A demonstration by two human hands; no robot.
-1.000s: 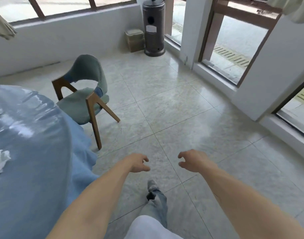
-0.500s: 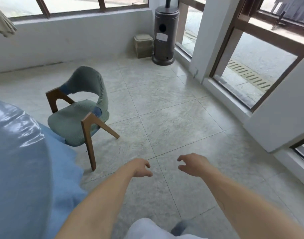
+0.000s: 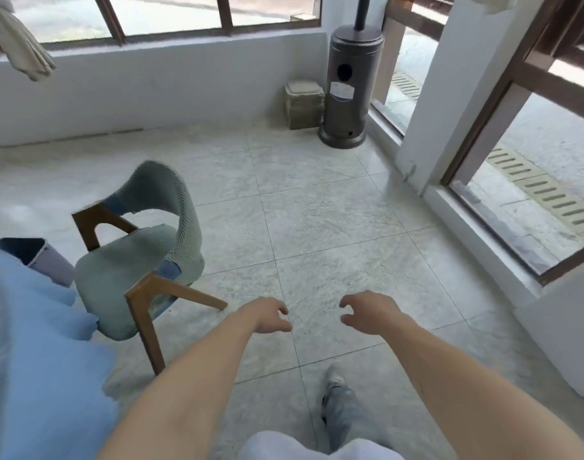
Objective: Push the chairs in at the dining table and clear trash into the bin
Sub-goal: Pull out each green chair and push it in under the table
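Note:
A green upholstered chair [image 3: 141, 257] with brown wooden legs stands at the left, its seat turned toward the table and partly under the hanging cloth. The dining table's blue cloth [image 3: 35, 343] fills the lower left. Behind the chair a bin [image 3: 48, 260] with a dark opening shows beside the cloth. My left hand [image 3: 267, 315] and my right hand [image 3: 366, 312] hover over the tiled floor, to the right of the chair. Both hold nothing, fingers loosely curled. No trash is in view.
A tall dark patio heater [image 3: 350, 91] stands in the far corner beside a small beige box [image 3: 303, 104]. Low white walls with windows run along the back and right. Bare tiled floor [image 3: 333, 227] spreads ahead. My foot [image 3: 337, 403] is below.
The view has moved forward and turned right: the chair looks nearer, the tabletop with its crumpled paper has left the view, and the bin has appeared. Both hands stay out in front, empty.

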